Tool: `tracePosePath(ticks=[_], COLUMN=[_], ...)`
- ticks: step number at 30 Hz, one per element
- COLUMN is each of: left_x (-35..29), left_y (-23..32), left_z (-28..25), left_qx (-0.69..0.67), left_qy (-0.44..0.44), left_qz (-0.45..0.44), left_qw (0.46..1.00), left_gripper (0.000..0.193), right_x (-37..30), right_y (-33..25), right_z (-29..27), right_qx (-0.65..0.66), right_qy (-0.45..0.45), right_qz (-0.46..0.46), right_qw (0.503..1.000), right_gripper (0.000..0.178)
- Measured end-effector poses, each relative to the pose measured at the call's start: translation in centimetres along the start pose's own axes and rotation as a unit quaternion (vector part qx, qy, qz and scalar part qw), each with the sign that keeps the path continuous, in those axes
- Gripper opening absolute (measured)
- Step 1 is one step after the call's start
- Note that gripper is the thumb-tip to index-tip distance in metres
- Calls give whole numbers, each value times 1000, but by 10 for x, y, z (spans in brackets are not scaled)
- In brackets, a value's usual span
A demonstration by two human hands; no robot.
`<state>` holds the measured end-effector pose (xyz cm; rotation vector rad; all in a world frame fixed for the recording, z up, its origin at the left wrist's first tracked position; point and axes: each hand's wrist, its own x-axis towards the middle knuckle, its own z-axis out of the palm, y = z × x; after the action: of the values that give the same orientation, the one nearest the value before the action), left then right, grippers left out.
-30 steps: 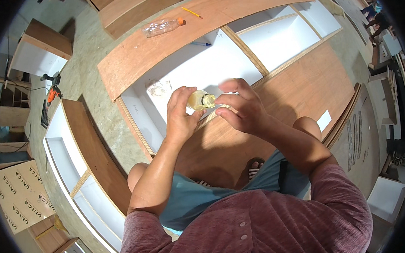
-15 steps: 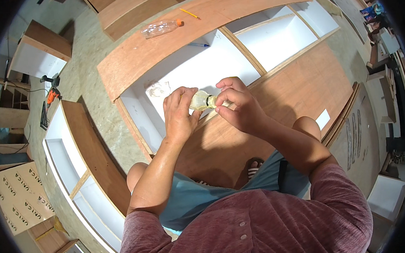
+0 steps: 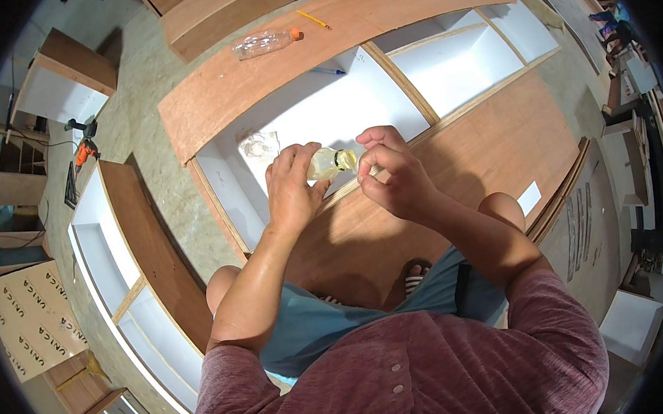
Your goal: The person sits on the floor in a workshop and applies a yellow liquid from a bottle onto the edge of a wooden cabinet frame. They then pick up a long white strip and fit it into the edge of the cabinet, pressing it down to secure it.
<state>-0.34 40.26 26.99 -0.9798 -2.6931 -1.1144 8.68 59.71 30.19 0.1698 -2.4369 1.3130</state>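
My left hand (image 3: 292,185) is closed around a small clear bottle (image 3: 323,164) with yellowish residue on it. The bottle lies tilted, its mouth toward my right, and a dark ring circles its neck. Just right of that yellowed mouth, my right hand (image 3: 391,171) has thumb and forefinger pinched together. Whatever sits in the pinch is too small to make out. Both hands are above the near edge of a wooden cabinet frame (image 3: 398,84) with white-lined compartments. A stained, pale square piece (image 3: 258,146) rests inside the left compartment.
A clear plastic bottle with an orange cap (image 3: 265,44) and a yellow pencil (image 3: 313,20) lie on the far plywood strip. A blue pen (image 3: 328,70) is in the compartment. To the left stand another cabinet (image 3: 152,256) and an orange-black power drill (image 3: 85,150). A white card (image 3: 529,198) lies at right.
My right hand's fingertips have drawn slightly right, off the bottle's mouth, so more of the yellowed opening shows. My left hand keeps its hold on the bottle.
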Motion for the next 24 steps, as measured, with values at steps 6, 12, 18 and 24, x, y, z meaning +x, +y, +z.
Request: tracePosePath(ticks=[6, 12, 18, 24], left_x=[2, 3, 1, 0], left_y=[-7, -10, 1, 6], left_z=[4, 4, 3, 2], left_qx=[-57, -42, 33, 63], left_qy=[-19, -23, -2, 9], left_qz=[-68, -60, 2, 21], left_qw=[996, 997, 999, 998], left_gripper=[66, 68, 69, 67], right_x=[0, 3, 1, 1], right_y=[2, 8, 17, 15], right_z=[-4, -12, -6, -4], right_qx=[13, -28, -75, -89], right_qy=[42, 67, 43, 23], right_qz=[-102, -84, -13, -13], right_qw=[994, 994, 996, 996], right_gripper=[22, 24, 24, 23])
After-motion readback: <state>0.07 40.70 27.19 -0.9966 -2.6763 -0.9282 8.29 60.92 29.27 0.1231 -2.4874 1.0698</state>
